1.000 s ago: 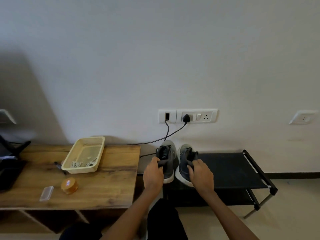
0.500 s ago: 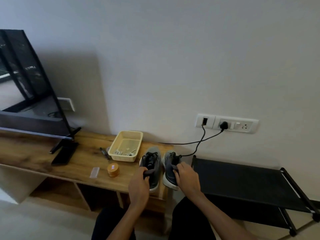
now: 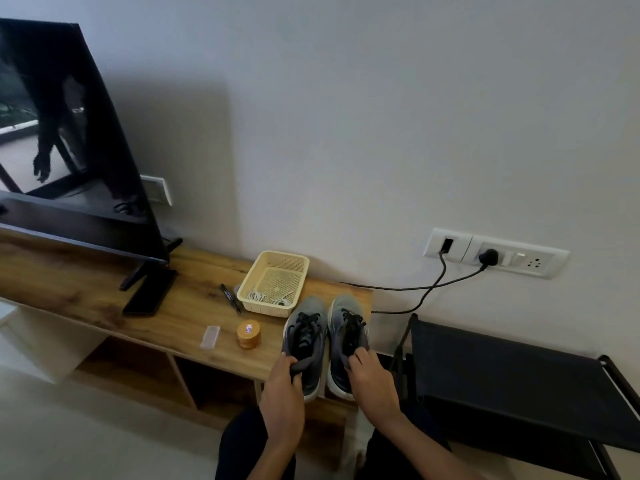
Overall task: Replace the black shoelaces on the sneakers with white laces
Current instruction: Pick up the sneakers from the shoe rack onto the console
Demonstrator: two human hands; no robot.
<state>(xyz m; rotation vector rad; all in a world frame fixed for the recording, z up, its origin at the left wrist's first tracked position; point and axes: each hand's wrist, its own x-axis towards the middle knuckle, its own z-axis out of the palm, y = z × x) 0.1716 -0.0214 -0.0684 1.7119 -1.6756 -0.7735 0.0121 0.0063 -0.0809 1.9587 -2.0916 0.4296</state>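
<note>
Wood bench (image 3: 104,299), right end: sneakers (image 3: 306,332) side by side, black laces (image 3: 353,323) fully in, so zero done imo. Then basket (image 3: 282,255) near back edge, white laces (image 3: 258,296) inside. Lastly left hand (image 3: 282,405) grips left heel, right hand (image 3: 372,384) grips other.

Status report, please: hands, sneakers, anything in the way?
Left hand grips left sneaker, right hand grips right sneaker. Black laces not yet out; white laces in basket. Orange tin beside, not touching.

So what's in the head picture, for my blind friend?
A left hand grips the left sneaker and a right hand the right sneaker, both grey with black laces, at the end of a wooden table. Behind them, white laces lie in a cream basket.
</note>
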